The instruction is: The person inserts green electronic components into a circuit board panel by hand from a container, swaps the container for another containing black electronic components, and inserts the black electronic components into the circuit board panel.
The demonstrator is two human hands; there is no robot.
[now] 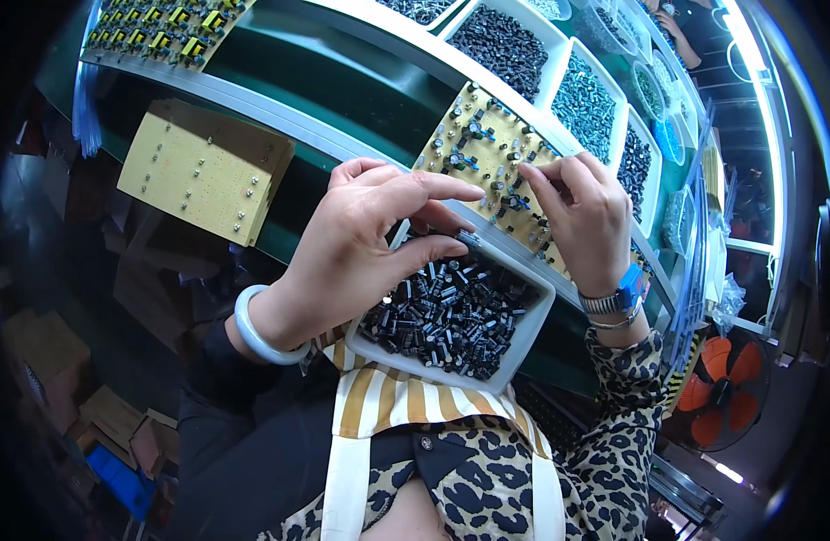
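Note:
My left hand (365, 221) is over a white bin (539, 317) of small black cylindrical capacitors (455, 316). Its index finger stretches out and its thumb stands apart below. Shiny bits show beside those fingertips; whether they touch the hand I cannot tell. My right hand (588, 212) is at a tan circuit board (523, 221) studded with small components, fingers curled and thumb bent inward in a pinch. What sits between those fingertips, if anything, is too small to make out. The board lies on a metal-edged rail just beyond the bin.
A stack of tan boards (194, 171) stands to the left. More populated boards (158, 34) with yellow parts lie far left. Bins of black parts (500, 50) and teal parts (584, 104) line the far right. An orange-bladed fan (721, 391) stands at right. Another person's hand (683, 50) shows far off.

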